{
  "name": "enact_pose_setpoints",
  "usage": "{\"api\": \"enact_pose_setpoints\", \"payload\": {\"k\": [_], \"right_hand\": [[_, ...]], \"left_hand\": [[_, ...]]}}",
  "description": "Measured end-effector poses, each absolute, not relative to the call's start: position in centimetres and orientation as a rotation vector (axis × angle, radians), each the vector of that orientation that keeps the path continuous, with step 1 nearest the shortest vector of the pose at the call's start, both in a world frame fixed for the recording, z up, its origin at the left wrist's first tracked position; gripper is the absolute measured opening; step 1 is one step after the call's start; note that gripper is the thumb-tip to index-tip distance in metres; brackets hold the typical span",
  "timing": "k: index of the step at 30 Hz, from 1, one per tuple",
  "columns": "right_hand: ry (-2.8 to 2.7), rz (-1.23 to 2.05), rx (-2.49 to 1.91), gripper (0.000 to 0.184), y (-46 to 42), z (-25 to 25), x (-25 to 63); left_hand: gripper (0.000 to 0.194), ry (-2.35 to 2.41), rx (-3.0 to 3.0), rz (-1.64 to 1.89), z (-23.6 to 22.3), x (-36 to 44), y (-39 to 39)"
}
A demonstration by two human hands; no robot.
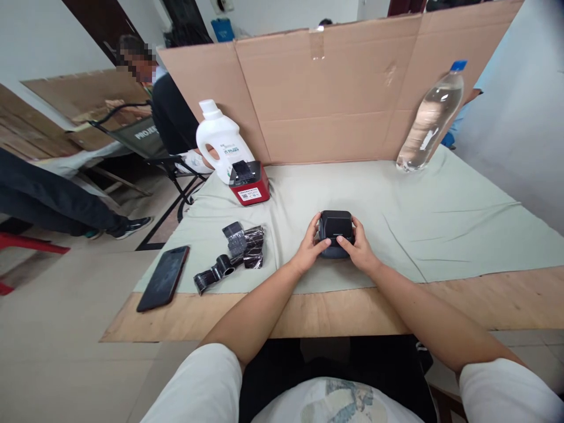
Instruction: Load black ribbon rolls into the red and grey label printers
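On the cloth in front of me is a small black boxy device (336,225) with a sloped top and a lid-like seam; I cannot tell its exact kind. My left hand (310,247) grips its left side, thumb on the front edge. From the right, my right hand (359,245) holds it the same way, its thumb close to the other one. To the left lie several black rolls (238,249) in shiny plastic wrap. A red and black box (250,187) with a white label stands farther back.
A white jug-shaped bottle (222,138) stands behind the red box. At the back right, a clear bottle (434,120) with a blue cap leans by the cardboard screen (326,100). A phone (164,279) lies near the table's front left corner. Another person (176,111) sits beyond.
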State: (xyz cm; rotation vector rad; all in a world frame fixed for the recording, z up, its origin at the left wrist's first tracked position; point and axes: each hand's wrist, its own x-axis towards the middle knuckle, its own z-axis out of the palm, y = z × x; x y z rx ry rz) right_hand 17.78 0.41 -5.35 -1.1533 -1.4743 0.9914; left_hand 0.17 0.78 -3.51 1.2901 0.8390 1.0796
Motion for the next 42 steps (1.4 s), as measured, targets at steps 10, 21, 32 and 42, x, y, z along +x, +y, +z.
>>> {"api": "enact_pose_setpoints", "payload": {"k": [10, 21, 32, 42], "right_hand": [[-1.499, 0.978, -1.154, 0.085, 0.1, -5.7, 17.9], [-1.541, 1.045, -1.152, 0.091, 0.2, -4.8, 18.5], [-1.468, 1.128, -0.971, 0.058, 1.5, -4.2, 20.3], [-1.445, 0.813, -1.057, 0.049, 1.5, -3.4, 20.6]], "left_hand": [[0.070, 0.863, 0.956, 0.984, -4.4, -0.5, 1.9], [0.052, 0.822, 1.008, 0.931, -3.6, -1.0, 2.3], [0.042, 0.865, 0.928, 0.924, -2.9, -0.7, 2.0], [0.046, 0.912, 0.957, 0.822, -3.0, -0.6, 1.9]]}}
